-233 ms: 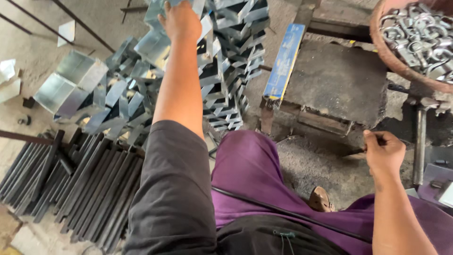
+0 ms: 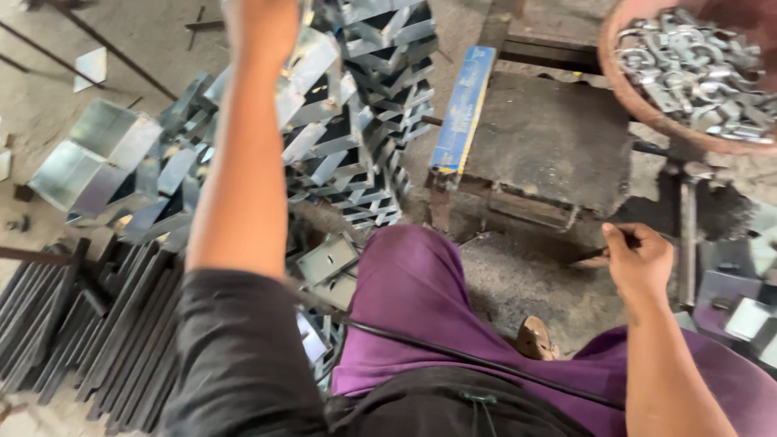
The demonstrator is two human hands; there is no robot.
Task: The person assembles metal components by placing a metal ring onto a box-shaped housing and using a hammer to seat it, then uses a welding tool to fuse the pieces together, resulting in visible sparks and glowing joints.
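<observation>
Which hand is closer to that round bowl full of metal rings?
The right hand. It sits below the bowl, apart from it, holding a thin tool. The left hand is far off to the bowl's left, at the stacked brackets.

Left hand (image 2: 261, 28) blurred, its grip cut off by top edge.

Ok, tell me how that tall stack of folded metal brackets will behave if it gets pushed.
The stack of brackets looks apt to tip: it stands tall and narrow, with pieces sitting unevenly. Each bracket seems stiff, being folded sheet metal. The shiny faces may be slippery, so pieces could slide off near the left hand.
</observation>
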